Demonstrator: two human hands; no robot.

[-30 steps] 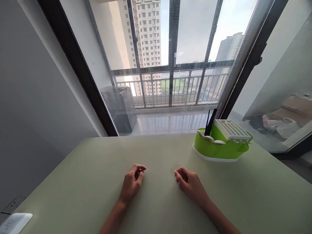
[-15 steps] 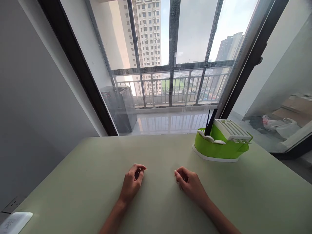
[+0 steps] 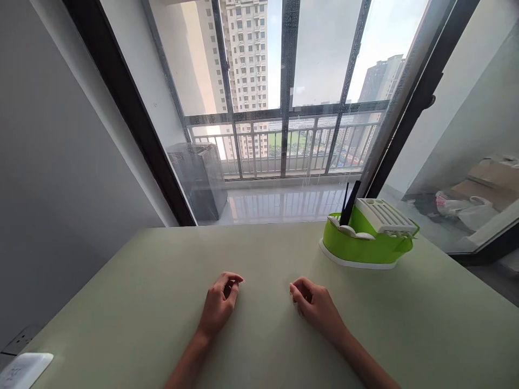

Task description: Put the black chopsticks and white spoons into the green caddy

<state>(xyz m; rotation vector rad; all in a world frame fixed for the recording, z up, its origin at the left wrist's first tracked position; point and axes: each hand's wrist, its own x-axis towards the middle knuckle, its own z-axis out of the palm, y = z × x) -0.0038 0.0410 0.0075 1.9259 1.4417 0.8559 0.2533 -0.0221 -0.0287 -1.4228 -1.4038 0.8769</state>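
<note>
On the pale green tabletop (image 3: 259, 346), my left hand (image 3: 219, 303) rests loosely curled. Its thumb tip and index fingertip come together, and nothing shows between them. My right hand (image 3: 314, 302) lies opposite in a similar curl, thumb against the bent fingers, with no object visible in it. A stretch of tabletop separates the two hands. Beyond my right hand stands a green and white desk organizer (image 3: 367, 246), the object nearest to it. A black knife-like item with a thin black stick (image 3: 350, 204) beside it pokes up from the organizer's left part.
A white object (image 3: 25, 368), cut off by the frame, lies at the table's near left corner. Past the far table edge is a glass door onto a balcony with a railing (image 3: 259, 141) and a dark grey cabinet-like appliance (image 3: 203, 181). White bags (image 3: 472, 210) lie behind the glass at right.
</note>
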